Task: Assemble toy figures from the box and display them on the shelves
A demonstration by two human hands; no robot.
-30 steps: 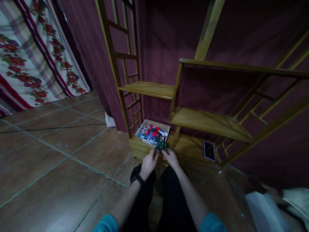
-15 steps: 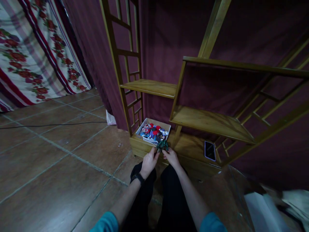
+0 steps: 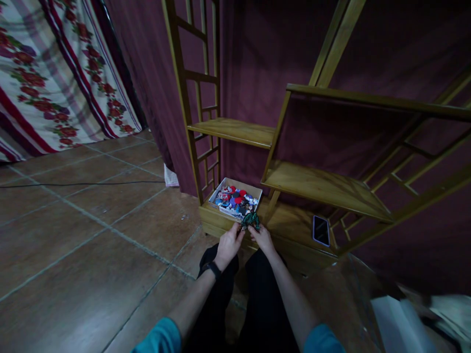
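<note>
"What do we have in our left grip?"

"We pinch the green piece there; it sits at the fingertips, between both grips."

"And our right grip?"

"It closes on the piece from the other side, so we hold it with both. It's too small for us to tell what it is."

"What lies beyond the grips?"

"Just ahead we see the white box, full of red, purple and blue bits, on the low shelf."

"Anything to the right of them?"

"Our phone, flat on that shelf, well apart from the right grip."
</note>
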